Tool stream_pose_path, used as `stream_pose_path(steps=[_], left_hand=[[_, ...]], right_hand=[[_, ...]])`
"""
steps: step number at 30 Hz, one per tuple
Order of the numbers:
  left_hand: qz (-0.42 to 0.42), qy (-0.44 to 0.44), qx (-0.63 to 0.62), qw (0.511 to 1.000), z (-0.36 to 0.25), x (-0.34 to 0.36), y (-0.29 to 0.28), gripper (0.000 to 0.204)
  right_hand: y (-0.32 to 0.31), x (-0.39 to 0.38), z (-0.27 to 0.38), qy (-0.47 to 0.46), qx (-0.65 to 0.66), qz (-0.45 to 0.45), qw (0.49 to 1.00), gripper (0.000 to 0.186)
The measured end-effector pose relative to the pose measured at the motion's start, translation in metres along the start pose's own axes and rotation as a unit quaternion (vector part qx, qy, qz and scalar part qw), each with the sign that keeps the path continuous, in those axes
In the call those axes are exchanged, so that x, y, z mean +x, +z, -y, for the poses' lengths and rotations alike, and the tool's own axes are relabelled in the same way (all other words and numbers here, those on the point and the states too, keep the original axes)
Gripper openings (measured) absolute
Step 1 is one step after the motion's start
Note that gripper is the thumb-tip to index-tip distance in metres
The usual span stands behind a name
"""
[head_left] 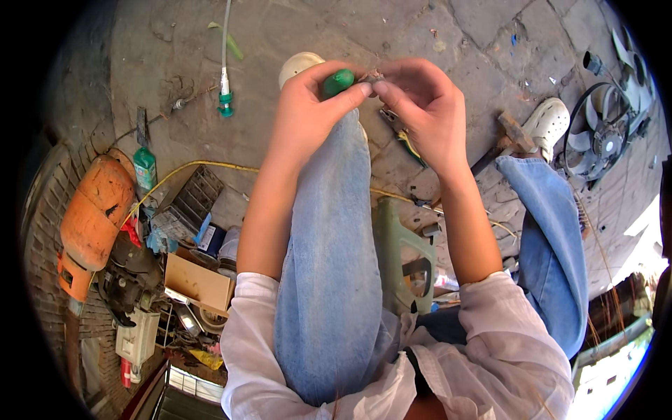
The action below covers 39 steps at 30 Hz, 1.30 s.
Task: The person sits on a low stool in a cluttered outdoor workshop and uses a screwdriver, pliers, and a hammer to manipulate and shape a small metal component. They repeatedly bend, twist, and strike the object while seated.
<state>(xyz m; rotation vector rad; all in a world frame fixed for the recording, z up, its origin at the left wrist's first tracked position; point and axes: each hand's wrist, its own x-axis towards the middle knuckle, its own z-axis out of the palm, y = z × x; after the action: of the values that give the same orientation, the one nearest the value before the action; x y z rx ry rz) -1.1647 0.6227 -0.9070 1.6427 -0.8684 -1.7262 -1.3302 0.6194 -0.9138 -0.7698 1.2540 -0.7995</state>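
Observation:
My left hand (315, 94) is closed, with a rounded green handle (339, 82) poking out between its thumb and fingers. Whatever tool belongs to that handle is hidden in the hand. My right hand (420, 87) pinches a small metal part with coppery bits (374, 75) between thumb and fingers. The tips of both thumbs meet at this part, above my knee, and its exact kind is too small to make out. Below the right hand, pliers with yellow-and-dark grips (409, 145) lie on the paving.
A hammer (516, 133) lies beside my right shoe, near a fan with a round frame (605, 140). At left are an orange power tool (98, 210), a cardboard box (199, 280) and a yellow cable (189, 166). A clear tube with a green end (225, 98) lies ahead.

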Motion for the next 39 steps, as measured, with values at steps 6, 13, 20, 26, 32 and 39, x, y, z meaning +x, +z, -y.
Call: stream_pose_path(steps=[6, 13, 20, 26, 32, 39], left_hand=[[-0.026, 0.010, 0.006, 1.000, -0.008, -0.012, 0.003, 0.016], [-0.051, 0.063, 0.134, 0.988, -0.017, -0.020, 0.006, 0.017], [-0.081, 0.052, 0.106, 0.990, -0.014, -0.026, 0.014, 0.023], [-0.143, -0.021, -0.086, 0.986, -0.019, -0.028, 0.015, 0.021], [-0.069, -0.048, -0.251, 0.964, -0.005, -0.030, 0.008, 0.016], [-0.034, 0.010, -0.150, 0.988, -0.016, -0.032, 0.012, 0.013]], right_hand=[[-0.007, -0.005, 0.022, -0.030, -0.011, 0.026, 0.999, 0.017], [-0.010, -0.003, 0.025, -0.009, -0.057, 0.049, 0.997, 0.013], [-0.004, -0.010, 0.018, -0.096, -0.093, -0.005, 0.991, 0.010], [0.004, -0.020, 0.016, -0.062, 0.035, -0.061, 0.996, 0.013], [-0.013, -0.016, 0.023, 0.112, 0.325, -0.036, 0.938, 0.014], [-0.014, -0.017, 0.023, 0.142, 0.333, 0.018, 0.932, 0.013]])
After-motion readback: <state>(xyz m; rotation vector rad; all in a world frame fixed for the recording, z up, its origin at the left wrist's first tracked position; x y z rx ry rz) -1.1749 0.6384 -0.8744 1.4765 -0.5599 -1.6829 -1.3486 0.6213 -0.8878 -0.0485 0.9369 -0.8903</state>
